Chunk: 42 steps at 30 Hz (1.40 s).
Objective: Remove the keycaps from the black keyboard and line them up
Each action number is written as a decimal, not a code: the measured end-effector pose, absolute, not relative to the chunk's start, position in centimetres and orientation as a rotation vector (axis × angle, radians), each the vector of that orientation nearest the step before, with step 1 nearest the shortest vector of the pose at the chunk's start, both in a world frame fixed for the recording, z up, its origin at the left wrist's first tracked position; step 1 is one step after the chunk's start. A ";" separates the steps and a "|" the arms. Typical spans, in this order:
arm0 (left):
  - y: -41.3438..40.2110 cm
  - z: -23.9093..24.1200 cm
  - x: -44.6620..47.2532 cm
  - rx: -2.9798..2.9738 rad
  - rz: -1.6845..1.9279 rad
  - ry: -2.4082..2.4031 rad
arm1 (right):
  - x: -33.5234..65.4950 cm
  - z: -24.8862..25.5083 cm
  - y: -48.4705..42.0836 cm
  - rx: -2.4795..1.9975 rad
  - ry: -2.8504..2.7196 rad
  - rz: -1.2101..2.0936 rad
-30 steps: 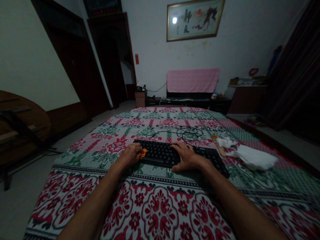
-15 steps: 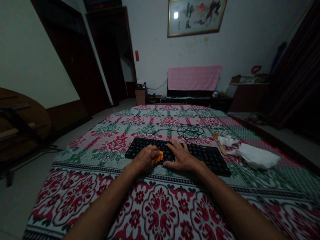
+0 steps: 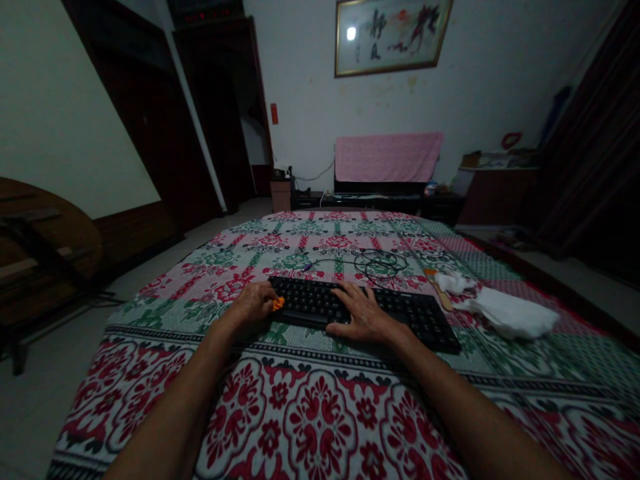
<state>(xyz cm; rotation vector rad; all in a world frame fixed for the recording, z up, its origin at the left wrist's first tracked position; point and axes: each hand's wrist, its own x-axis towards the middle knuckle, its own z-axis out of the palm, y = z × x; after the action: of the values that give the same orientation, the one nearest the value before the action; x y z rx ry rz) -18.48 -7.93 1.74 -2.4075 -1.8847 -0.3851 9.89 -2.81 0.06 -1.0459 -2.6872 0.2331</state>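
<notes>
A black computer keyboard [image 3: 310,300] lies on a patterned tablecloth [image 3: 320,413] in front of me. At its left end my left hand [image 3: 254,303] is closed around a crumpled orange cloth [image 3: 278,303], most of which the fingers hide. My right hand [image 3: 364,312] rests open across the middle of the keyboard, fingers spread and thumb near the front edge. Behind the keyboard its dark cable [image 3: 381,265] lies in loose loops, with a purple plug [image 3: 307,266] at the cable's left end.
To the right of the keyboard lie a brush with a wooden handle [image 3: 443,297], a crumpled white tissue [image 3: 455,283] and a larger white paper or bag [image 3: 517,313]. Farther back, a pink towel [image 3: 387,158] drapes over a screen on a low cabinet.
My left hand has slid left along the keyboard with the orange cloth, from near the middle to the left end. My right hand has stayed in place.
</notes>
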 end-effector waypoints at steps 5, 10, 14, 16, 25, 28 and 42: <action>-8.0 2.1 -19.1 -2.291 -0.457 -1.996 | 9.8 0.1 -2.7 -1.054 -2.689 0.237; -8.0 1.6 -20.2 -2.257 -0.332 -2.021 | 9.9 -0.1 -2.7 -1.044 -2.677 0.223; -7.9 1.6 -20.7 -2.117 -0.380 -2.116 | 9.9 -0.2 -2.6 -1.054 -2.684 0.221; -7.6 1.3 -20.1 -2.121 -0.481 -2.079 | 9.9 -0.2 -2.6 -1.049 -2.681 0.221; -6.6 -0.6 -20.2 -2.097 -0.476 -2.029 | 9.9 -0.2 -2.7 -1.060 -2.689 0.232; -6.8 -0.5 -21.1 -1.954 -0.496 -2.107 | 9.9 -0.3 -2.6 -1.062 -2.687 0.241; -6.2 -0.8 -20.7 -1.923 -0.463 -2.153 | 9.9 -0.2 -2.7 -1.059 -2.692 0.221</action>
<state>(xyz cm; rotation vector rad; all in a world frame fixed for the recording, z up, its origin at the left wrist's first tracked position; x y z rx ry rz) -20.67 -6.16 -0.75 -1.9233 -2.1525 -0.4633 9.93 -2.74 -0.18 -1.0591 -2.6917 0.2212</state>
